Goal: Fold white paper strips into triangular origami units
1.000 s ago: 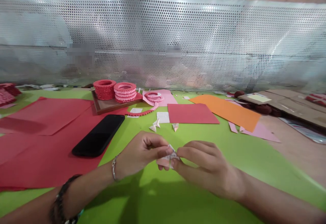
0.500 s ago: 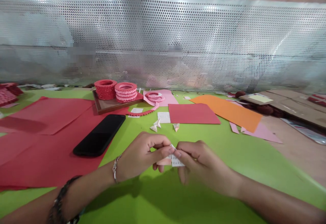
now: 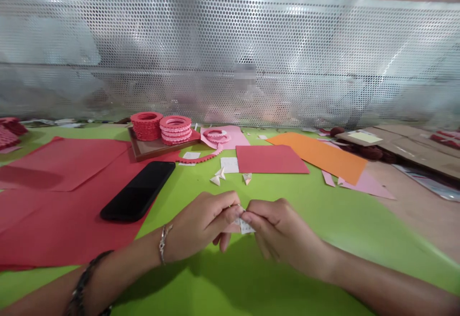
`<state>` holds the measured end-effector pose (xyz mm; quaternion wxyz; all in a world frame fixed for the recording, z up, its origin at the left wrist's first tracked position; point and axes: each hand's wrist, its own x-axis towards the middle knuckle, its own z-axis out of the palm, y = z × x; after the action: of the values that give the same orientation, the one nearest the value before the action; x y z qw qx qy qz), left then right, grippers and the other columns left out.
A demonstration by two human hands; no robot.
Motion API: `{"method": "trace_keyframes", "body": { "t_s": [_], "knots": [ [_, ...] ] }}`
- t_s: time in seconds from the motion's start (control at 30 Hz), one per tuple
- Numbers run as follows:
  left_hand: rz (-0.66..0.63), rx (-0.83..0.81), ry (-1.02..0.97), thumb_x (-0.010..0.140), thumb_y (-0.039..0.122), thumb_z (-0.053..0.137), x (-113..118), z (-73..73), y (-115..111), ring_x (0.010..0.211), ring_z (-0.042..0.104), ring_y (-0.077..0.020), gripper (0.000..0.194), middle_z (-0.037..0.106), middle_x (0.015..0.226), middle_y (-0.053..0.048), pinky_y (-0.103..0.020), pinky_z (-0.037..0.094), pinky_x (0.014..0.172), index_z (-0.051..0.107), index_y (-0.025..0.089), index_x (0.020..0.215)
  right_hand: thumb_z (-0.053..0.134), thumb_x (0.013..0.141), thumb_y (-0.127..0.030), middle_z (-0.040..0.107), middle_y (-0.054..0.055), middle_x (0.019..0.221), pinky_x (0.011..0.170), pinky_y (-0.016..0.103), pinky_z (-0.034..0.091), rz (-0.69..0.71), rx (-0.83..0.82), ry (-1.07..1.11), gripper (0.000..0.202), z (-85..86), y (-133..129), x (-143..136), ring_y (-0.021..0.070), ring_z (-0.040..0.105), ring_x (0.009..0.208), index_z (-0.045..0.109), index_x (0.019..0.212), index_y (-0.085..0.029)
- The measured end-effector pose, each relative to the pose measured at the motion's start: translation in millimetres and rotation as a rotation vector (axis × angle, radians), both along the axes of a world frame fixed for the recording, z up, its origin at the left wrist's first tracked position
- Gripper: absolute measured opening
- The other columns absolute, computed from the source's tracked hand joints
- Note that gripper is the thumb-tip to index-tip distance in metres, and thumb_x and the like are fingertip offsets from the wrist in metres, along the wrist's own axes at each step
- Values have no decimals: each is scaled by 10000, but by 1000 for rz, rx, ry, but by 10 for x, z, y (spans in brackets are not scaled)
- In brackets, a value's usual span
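Between my two hands is a small piece of folded paper (image 3: 247,226), white with printed marks and partly pinkish. My left hand (image 3: 204,225) pinches its left side between thumb and fingers. On the other side my right hand (image 3: 287,232) grips it, thumb on top and fingers curled beneath. Much of the paper is covered by my fingers. Just beyond the hands lie several small folded paper triangles (image 3: 247,178) on the green table surface (image 3: 230,282).
A black phone (image 3: 138,191) rests on red paper sheets (image 3: 64,230) to the left. Behind it, a brown tray (image 3: 151,151) bears stacked red and pink rings (image 3: 146,127). Red card (image 3: 272,159) and orange paper (image 3: 319,155) lie ahead. A perforated metal panel (image 3: 230,43) stands behind.
My hands have drawn slightly closer together, and the fingers of my right hand have curled further in, covering more of the folded paper. The view has shifted slightly.
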<state>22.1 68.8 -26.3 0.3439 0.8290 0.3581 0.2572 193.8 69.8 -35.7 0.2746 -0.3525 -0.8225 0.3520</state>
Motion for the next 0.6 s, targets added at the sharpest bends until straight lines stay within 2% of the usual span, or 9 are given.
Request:
{"method": "trace_keyframes", "body": {
  "t_s": [0.17, 0.27, 0.3, 0.37, 0.43, 0.5, 0.6],
  "knots": [
    [59, -6, -22, 867, 289, 296, 35, 46, -36, 295, 356, -40, 274, 328, 339, 103, -123, 288, 374, 373, 175, 630, 343, 874, -274, 259, -68, 465, 358, 151, 216, -58, 294, -63, 353, -14, 13, 17, 41, 238, 387, 373, 539, -170],
    [91, -129, -97, 854, 338, 324, 45, 56, -34, 279, 317, -40, 277, 300, 344, 107, -124, 250, 332, 393, 174, 642, 370, 871, -281, 395, -56, 491, 381, 158, 283, -33, 464, -99, 259, 5, 58, 62, 49, 331, 396, 481, 667, -166],
    [99, -185, -129, 847, 359, 333, 41, 52, -24, 277, 305, -41, 272, 299, 348, 109, -125, 237, 320, 404, 174, 661, 411, 854, -307, 479, -35, 546, 413, 167, 330, -15, 556, -107, 199, 19, 78, 79, 62, 404, 437, 509, 765, -158],
    [101, -293, -194, 837, 389, 343, 25, 36, 5, 273, 272, -41, 259, 299, 346, 116, -126, 213, 310, 416, 174, 712, 486, 815, -337, 590, 32, 722, 518, 213, 414, 38, 790, -134, 242, 54, 112, 109, 115, 519, 595, 500, 950, -137],
    [65, -385, -223, 837, 404, 338, 11, 17, 35, 274, 237, -40, 261, 303, 331, 122, -132, 208, 324, 414, 172, 742, 503, 815, -261, 611, 69, 821, 598, 260, 437, 90, 988, -185, 215, 88, 126, 129, 153, 540, 712, 505, 986, -131],
    [3, -466, -202, 838, 417, 336, 9, 7, 52, 278, 248, -40, 275, 305, 330, 124, -144, 227, 350, 409, 171, 738, 458, 830, -146, 613, 61, 792, 601, 257, 437, 126, 1040, -196, 117, 107, 117, 133, 145, 534, 700, 547, 905, -135],
    [-40, -518, -163, 847, 430, 306, 27, 19, 43, 343, 389, -59, 312, 378, 383, 95, -175, 325, 437, 409, 165, 718, 449, 829, -122, 607, 45, 727, 577, 224, 438, 113, 868, -70, 123, 112, 83, 113, 119, 533, 656, 569, 803, -133]
  ]
}}
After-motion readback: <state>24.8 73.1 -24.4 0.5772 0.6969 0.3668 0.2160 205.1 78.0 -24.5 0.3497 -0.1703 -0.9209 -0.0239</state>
